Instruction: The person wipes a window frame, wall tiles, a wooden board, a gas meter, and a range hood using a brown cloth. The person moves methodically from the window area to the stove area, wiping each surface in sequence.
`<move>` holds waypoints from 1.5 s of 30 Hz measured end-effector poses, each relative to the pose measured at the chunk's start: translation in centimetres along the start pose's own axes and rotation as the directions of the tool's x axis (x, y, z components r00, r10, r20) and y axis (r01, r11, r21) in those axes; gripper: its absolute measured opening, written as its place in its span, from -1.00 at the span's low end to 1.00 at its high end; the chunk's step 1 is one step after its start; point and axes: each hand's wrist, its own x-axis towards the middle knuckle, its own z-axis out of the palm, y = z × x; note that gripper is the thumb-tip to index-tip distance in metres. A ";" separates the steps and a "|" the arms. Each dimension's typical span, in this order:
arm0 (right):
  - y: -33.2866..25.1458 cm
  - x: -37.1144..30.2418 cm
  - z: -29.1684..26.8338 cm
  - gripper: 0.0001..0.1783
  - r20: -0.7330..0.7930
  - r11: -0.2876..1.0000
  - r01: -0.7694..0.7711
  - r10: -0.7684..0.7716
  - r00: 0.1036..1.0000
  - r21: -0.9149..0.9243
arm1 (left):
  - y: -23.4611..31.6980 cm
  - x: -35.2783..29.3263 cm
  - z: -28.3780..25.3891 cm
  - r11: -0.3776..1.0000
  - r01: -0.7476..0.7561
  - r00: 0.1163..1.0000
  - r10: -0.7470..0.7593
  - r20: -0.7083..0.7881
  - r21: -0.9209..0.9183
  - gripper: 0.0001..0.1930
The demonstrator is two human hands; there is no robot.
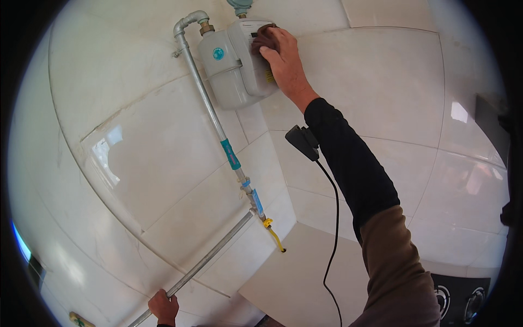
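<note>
High on the tiled wall hangs a grey gas meter (231,76) with a round blue sticker on its side. My right hand (289,65) presses a bunched dark brown cloth (265,41) against the upper front of the meter, fingers closed over the cloth. At the lower left my left hand (163,308) is closed round a slanting metal pipe (212,254). This pipe meets an upright pipe (204,92) that rises to the meter. Near the joint are a blue-tagged valve (257,201) and a yellow hose (277,238).
A black device (301,143) sits at my right forearm, its black cable (335,229) hanging down past the pale countertop (305,272). At the lower right is a black gas hob (460,297). A dark panel (493,128) juts in at the right edge.
</note>
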 end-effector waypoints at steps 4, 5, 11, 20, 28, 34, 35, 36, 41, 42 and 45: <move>0.1 0.4 0.1 -0.39 0.116 0.975 0.171 -0.155 0.981 -0.142 | 0.0 0.0 -0.1 1.000 -0.015 1.000 0.015 0.014 0.005 -0.68; 0.6 0.8 -0.1 -0.41 0.127 0.943 0.283 -0.264 0.956 -0.175 | 0.1 0.1 -0.1 1.000 -0.007 1.000 0.007 0.017 0.001 -0.68; 4.6 1.9 -1.0 -0.41 0.009 0.956 0.061 -0.061 0.998 -0.286 | 0.4 0.0 -0.6 1.000 -0.008 1.000 0.008 0.006 0.002 -0.69; 1.1 0.0 0.1 -0.39 -0.003 0.952 0.141 -0.147 0.989 -0.273 | 0.4 0.1 -0.7 1.000 -0.006 1.000 0.006 -0.005 -0.007 -0.70; 1.8 4.4 -0.3 -0.43 0.071 0.973 0.083 -0.069 0.995 -0.216 | 0.7 0.1 -1.0 0.998 -0.013 1.000 0.012 -0.020 -0.059 -0.69; 4.7 0.2 -2.7 -0.45 -0.027 0.951 -0.063 0.057 0.998 -0.303 | 0.3 0.1 -0.6 0.999 -0.045 0.999 0.044 -0.032 -0.022 -0.69; 5.0 -1.2 -3.2 -0.46 -0.042 0.941 -0.147 0.140 0.989 -0.305 | 0.3 0.0 -0.5 0.999 -0.046 0.998 0.045 -0.039 -0.018 -0.70; 5.1 -2.7 -3.6 -0.46 -0.028 0.947 -0.113 0.110 0.994 -0.300 | 0.3 0.0 -0.5 0.999 -0.043 0.998 0.042 -0.037 -0.012 -0.70; 4.1 -8.4 -5.1 -0.46 0.029 0.911 -0.148 0.172 0.985 -0.385 | 0.4 0.1 -0.6 0.999 -0.049 0.998 0.048 -0.042 -0.024 -0.70; 3.8 -8.8 -5.4 -0.46 0.037 0.918 -0.106 0.129 0.991 -0.382 | 0.5 0.1 -0.6 0.999 -0.048 0.998 0.047 -0.043 -0.023 -0.70; 2.5 -8.1 -5.7 -0.46 0.029 0.928 -0.085 0.103 0.994 -0.362 | 0.4 0.1 -0.6 0.999 -0.037 0.999 0.036 -0.036 -0.027 -0.69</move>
